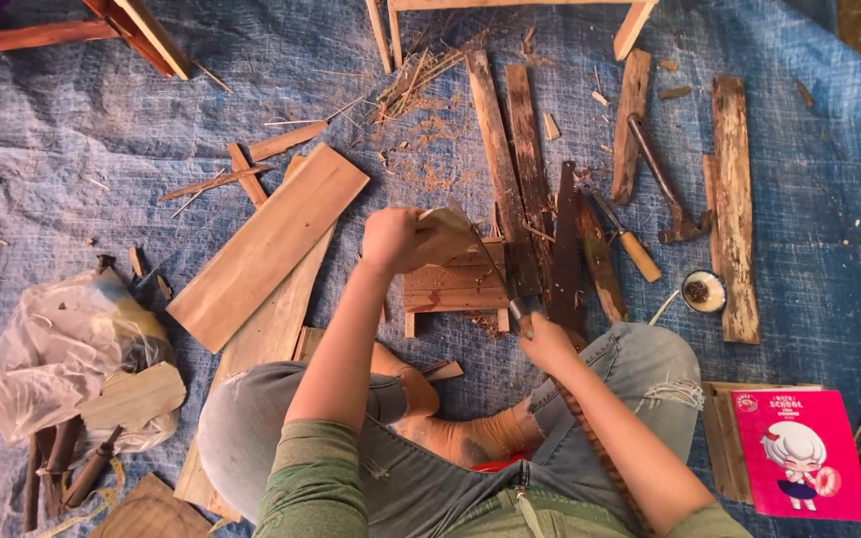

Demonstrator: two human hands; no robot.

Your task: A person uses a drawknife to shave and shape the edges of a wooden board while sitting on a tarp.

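**Cutting into a thin wood piece over a small slatted block**

A blue tarp (pixel 151 110) is lying under everything, spreading out on all sides of the hands. Left of the left hand, a long light plank (pixel 269 247) is resting at a slant across another board. Beyond the hands, two dark weathered slats (pixel 510 149) are running away from the person, and a dark saw blade (pixel 564 249) is lying just right of the work. Further right of the right hand, a hammer (pixel 665 184) is lying beside a rough board (pixel 734 204), with a wooden-handled tool (pixel 630 244) between saw and hammer. A pink booklet (pixel 799 453) is sitting well to the right of the right arm, and a crumpled plastic bag (pixel 57 344) is lying well to the left of the left arm. A small round tin (pixel 703 291) is sitting near the rough board's lower end.

Between the hands, a small slatted wooden block (pixel 455 284) is sitting on the tarp. The left hand (pixel 391 239) is closing around a thin pale wood piece (pixel 445 234), holding it upright on the block. The right hand (pixel 548 344) is gripping the handle of a knife (pixel 495 269), whose blade is slanting up to touch the wood piece.
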